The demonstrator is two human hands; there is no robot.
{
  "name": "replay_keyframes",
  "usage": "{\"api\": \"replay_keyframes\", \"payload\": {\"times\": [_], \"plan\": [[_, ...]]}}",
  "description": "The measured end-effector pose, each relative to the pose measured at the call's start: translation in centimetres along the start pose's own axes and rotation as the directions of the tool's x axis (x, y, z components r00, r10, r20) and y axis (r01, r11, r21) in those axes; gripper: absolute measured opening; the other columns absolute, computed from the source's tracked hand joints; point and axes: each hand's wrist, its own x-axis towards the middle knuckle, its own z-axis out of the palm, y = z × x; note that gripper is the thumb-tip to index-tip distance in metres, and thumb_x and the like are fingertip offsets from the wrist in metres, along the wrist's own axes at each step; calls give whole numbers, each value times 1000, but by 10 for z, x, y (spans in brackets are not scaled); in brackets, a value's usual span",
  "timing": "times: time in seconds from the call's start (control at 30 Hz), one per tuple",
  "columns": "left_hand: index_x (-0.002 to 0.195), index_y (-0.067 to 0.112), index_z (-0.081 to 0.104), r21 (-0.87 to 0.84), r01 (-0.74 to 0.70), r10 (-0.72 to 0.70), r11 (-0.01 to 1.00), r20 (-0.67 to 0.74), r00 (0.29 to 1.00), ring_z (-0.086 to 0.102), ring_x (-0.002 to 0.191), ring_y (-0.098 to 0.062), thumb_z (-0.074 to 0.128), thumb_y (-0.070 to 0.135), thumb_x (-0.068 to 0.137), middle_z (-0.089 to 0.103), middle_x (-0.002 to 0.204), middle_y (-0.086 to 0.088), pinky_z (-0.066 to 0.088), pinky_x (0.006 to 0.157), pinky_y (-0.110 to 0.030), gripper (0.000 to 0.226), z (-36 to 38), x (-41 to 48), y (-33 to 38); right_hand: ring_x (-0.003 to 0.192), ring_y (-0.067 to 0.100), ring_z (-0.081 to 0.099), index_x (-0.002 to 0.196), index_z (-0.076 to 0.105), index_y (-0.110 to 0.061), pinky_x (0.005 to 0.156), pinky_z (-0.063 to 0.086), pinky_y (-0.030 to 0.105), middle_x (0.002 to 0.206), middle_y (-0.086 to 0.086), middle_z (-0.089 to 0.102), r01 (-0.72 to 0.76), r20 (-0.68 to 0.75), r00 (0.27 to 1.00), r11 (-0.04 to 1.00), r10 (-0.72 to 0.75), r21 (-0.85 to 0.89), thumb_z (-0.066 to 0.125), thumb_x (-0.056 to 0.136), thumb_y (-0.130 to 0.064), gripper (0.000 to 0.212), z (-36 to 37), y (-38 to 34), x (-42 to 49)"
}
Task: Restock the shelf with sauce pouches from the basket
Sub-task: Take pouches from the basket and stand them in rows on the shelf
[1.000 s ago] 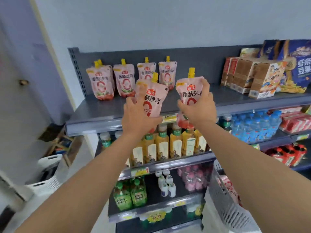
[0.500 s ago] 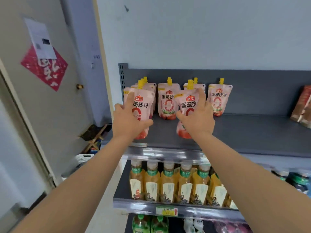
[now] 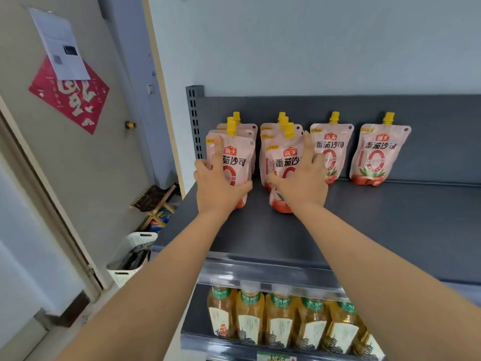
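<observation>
Pink sauce pouches with yellow caps stand on the grey top shelf (image 3: 377, 230). My left hand (image 3: 217, 188) grips one pouch (image 3: 235, 157) upright at the front of the leftmost row. My right hand (image 3: 302, 186) grips a second pouch (image 3: 283, 162) at the front of the row beside it; its red base rests on the shelf. Further right, two single pouches (image 3: 330, 147) (image 3: 377, 155) stand against the back panel. The source basket is out of view.
Yellow drink bottles (image 3: 281, 321) fill the shelf below. A white basket (image 3: 135, 256) stands on the floor at the left, near a door with a red paper. A shelf upright (image 3: 194, 121) rises just left of the pouches.
Both hands have carried their pouches forward and down onto the shelf, in front of the two left rows. The view has shifted left and closer to the shelf.
</observation>
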Motion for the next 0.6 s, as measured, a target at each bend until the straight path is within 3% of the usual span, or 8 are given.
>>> {"api": "replay_keyframes", "payload": {"times": [0.2, 0.47, 0.6], "plan": [[152, 37, 1, -19, -36, 37, 999, 35, 999, 36, 119, -34, 77, 57, 67, 30, 125, -13, 45, 95, -43, 116, 16, 15, -9, 118, 31, 44, 153, 9, -26, 72, 44, 36, 130, 12, 39, 3, -61, 998, 999, -5, -36, 74, 72, -48, 106, 21, -5, 5], [152, 31, -9, 25, -39, 38, 999, 39, 998, 35, 119, -37, 75, 62, 66, 27, 130, -18, 45, 92, -45, 124, 17, 15, -13, 122, 32, 41, 155, 4, -20, 80, 51, 39, 136, 17, 34, -63, -157, 986, 993, 48, -96, 69, 75, -52, 108, 32, -12, -5], [150, 33, -14, 28, -31, 29, 999, 67, 997, 33, 123, -38, 80, 60, 62, 24, 135, -19, 44, 95, -46, 132, 14, 13, -12, 116, 32, 44, 152, 3, -21, 73, 53, 39, 131, 16, 37, -58, -182, 982, 995, 42, -82, 68, 75, -54, 107, 36, -15, -5]]}}
